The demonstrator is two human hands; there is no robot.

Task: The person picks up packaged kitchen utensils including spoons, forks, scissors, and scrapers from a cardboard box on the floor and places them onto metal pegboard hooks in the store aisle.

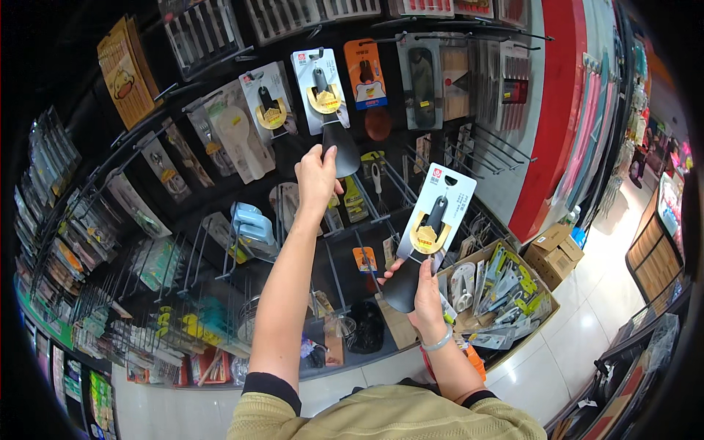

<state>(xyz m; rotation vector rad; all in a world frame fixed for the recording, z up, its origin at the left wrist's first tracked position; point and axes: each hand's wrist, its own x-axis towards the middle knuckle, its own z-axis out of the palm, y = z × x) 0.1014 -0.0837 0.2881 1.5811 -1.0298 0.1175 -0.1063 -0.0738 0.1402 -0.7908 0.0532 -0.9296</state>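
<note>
My right hand (423, 290) grips a black spatula (402, 292) by its broad head, low and to the right. The spatula is fixed to a white card (449, 192) with a hang hole and a gold sticker. Higher up, my left hand (317, 174) is closed at the edge of another black spatula's head (339, 149). That one's white card (317, 81) hangs on the rack and looks alike. Just left of it hangs a similar carded spatula (270, 95). An orange card (365, 73) with a brown-headed utensil hangs to the right.
Metal hooks (396, 192) stick out from the dark rack, many holding carded kitchen tools. A cardboard box (543, 302) of packaged utensils stands on the floor at right, beside a smaller brown box (555, 253). A red and white panel (555, 110) bounds the rack's right side.
</note>
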